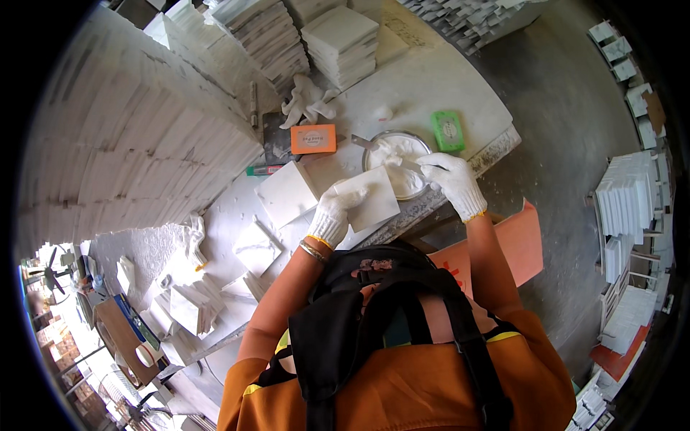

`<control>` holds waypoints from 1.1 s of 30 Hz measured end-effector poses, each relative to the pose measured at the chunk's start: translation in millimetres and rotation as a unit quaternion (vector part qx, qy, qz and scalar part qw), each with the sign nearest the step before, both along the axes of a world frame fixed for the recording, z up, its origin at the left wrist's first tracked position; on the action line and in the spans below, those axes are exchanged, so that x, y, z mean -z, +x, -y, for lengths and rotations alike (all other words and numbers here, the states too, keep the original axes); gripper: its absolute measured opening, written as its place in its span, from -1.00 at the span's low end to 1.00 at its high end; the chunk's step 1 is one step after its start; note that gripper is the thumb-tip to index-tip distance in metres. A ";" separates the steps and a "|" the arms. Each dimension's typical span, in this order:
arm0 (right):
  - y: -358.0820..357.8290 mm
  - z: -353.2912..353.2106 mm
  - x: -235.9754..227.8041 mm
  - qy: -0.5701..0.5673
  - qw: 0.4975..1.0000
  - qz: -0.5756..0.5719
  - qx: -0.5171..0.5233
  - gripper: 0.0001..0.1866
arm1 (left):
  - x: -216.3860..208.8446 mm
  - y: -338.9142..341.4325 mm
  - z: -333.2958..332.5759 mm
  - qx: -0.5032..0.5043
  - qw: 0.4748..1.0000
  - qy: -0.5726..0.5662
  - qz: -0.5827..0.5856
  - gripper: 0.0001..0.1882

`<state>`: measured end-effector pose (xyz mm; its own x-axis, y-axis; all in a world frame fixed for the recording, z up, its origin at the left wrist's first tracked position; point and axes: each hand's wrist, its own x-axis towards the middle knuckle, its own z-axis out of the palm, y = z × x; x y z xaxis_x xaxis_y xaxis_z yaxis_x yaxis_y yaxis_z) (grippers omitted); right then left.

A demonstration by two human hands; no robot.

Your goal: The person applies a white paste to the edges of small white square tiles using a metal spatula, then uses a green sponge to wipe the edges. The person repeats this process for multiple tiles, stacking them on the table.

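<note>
My left hand (336, 214), in a white knit glove, grips a square white tile (375, 198) by its left side and holds it tilted against the near rim of a round metal tin (425, 146). White paste (394, 152) fills part of the tin. My right hand (453, 183), gloved too, is closed in a pinch at the tin's right rim, on a small scraper (410, 165) whose grey blade reaches over the paste; its handle is hidden. Another flat metal blade (361, 142) leans on the tin's left rim. A white tile stack (286, 192) lies left of the held tile.
An orange box-shaped pad (313, 139) and a green one (448, 131) lie either side of the tin. Behind are a crumpled glove (307, 100) and stacked tiles (341, 43). A tall tile wall (144, 136) bounds the left. The worktable's edge (496, 147) runs along the right.
</note>
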<state>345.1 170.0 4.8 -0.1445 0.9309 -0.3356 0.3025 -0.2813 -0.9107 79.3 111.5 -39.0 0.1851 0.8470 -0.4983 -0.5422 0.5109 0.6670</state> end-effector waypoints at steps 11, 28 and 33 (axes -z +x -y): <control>-16.3 8.3 -32.3 0.238 0.954 0.165 -0.082 -0.80 | 0.7 3.3 -5.2 0.011 0.999 0.014 -0.043 -0.63; 3.4 25.7 -6.1 0.337 0.880 0.333 -0.037 -0.79 | -91.8 25.2 -34.4 0.099 0.663 0.380 -0.637 -0.74; 12.3 32.4 21.4 0.353 0.867 0.349 -0.034 -0.85 | -102.3 16.0 -45.5 0.128 0.712 0.365 -0.586 -0.63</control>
<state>357.4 137.6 -16.6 -0.1991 0.9369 0.2874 0.8432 0.3132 -0.4370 95.4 157.1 63.3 0.1988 0.9729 0.1178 0.6534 -0.2212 0.7239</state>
